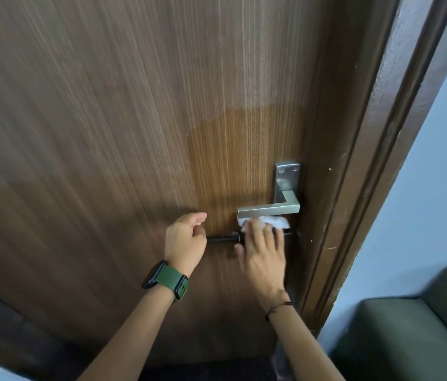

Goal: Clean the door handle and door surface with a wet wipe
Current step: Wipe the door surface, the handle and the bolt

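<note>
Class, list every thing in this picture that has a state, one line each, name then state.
Door: shut against its frame, with a darker damp patch above the handle.
Door handle: lever level, not pressed down.
Wet wipe: crumpled, pressed against the door just under the lever.
Slide bolt: lies level below the handle; whether engaged cannot be told.
Right hand: fingers straight, pressing the wipe.
Left hand: loosely curled, holding nothing.

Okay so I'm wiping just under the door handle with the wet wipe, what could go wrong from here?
The right hand presses the wet wipe right under the lever of the door handle, so an upward stroke could knock knuckles on it.

The black sliding bolt lies under that hand; the wipe might snag on it.

The door already shows a damp patch above the handle; uneven wiping may leave streaks.
</note>
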The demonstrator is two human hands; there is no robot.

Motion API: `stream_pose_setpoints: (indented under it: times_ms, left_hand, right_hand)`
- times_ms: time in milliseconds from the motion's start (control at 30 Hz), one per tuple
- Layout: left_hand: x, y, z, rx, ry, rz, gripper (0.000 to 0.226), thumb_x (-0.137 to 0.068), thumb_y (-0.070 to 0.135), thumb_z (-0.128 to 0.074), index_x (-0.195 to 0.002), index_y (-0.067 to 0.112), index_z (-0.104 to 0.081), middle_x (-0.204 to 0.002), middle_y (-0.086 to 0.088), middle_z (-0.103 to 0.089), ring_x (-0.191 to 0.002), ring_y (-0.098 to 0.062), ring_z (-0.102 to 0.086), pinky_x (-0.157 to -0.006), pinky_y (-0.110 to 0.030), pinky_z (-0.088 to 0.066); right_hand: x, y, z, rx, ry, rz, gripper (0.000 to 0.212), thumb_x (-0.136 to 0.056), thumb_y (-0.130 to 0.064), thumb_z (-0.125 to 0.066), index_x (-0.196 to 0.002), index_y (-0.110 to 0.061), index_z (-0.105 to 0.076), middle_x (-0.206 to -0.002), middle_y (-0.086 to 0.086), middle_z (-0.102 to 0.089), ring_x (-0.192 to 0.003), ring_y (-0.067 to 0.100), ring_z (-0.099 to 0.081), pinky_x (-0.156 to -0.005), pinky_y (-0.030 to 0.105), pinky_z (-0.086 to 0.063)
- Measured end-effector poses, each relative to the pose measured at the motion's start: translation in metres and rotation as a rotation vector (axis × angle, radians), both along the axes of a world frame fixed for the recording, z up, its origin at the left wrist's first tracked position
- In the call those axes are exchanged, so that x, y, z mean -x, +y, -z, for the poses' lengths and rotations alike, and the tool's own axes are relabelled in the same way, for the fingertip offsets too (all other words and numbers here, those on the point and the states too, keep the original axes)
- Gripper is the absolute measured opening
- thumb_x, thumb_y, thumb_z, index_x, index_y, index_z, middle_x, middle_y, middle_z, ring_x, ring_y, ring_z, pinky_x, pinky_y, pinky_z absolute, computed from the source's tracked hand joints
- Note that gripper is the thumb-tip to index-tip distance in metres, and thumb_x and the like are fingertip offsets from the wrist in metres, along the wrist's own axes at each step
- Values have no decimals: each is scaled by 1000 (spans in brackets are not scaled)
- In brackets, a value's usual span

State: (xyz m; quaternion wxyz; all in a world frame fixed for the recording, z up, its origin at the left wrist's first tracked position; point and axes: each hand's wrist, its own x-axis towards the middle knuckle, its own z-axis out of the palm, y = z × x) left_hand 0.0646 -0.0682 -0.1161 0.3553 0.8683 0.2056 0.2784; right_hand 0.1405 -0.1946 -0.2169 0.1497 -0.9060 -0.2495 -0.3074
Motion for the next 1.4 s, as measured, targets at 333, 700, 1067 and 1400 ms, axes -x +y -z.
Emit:
stream_pose_setpoints:
  times_ms: [333,700,1067,1400]
  left_hand:
    - [10,-9,11,33,49,31,35,-81,-4,-44,-106,11,-63,-109,-6,-68,-96,-9,-59,-86,-18,-41]
    - [21,0,-14,-77,-112,-82,35,-80,-5,-47,-108,9,-63,-108,-7,-67,-99,-16,-60,-85,-15,-39]
    - [13,-9,-53,-107,-492,-151,39,-83,-5,-48,-122,3,-49,-125,-15,-52,-114,-26,-51,-95,-39,-45]
    - [9,-21,-38,-55,-425,-81,40,-83,-3,-51,-121,7,-50,-126,-8,-47,-116,-22,-49,-99,-31,-39]
  right_hand:
    - [-5,-14,-3,-390,204,143,50,-93,-30,-43,-126,8,-50,-133,25,-48,-116,39,-52,-94,47,-50]
    - [26,76,-74,-289,-4,-261,58,-88,-21,-57,-135,8,-39,-137,21,-50,-123,39,-47,-95,52,-48]
    - [13,79,-166,-299,-184,-182,62,-89,-34,-36,-140,3,-34,-145,16,-42,-131,31,-44,-111,44,-26]
    - [-32,2,-164,-523,-2,44,72,-96,-40,-41,-147,2,-11,-157,17,-4,-144,21,-6,-116,38,-13]
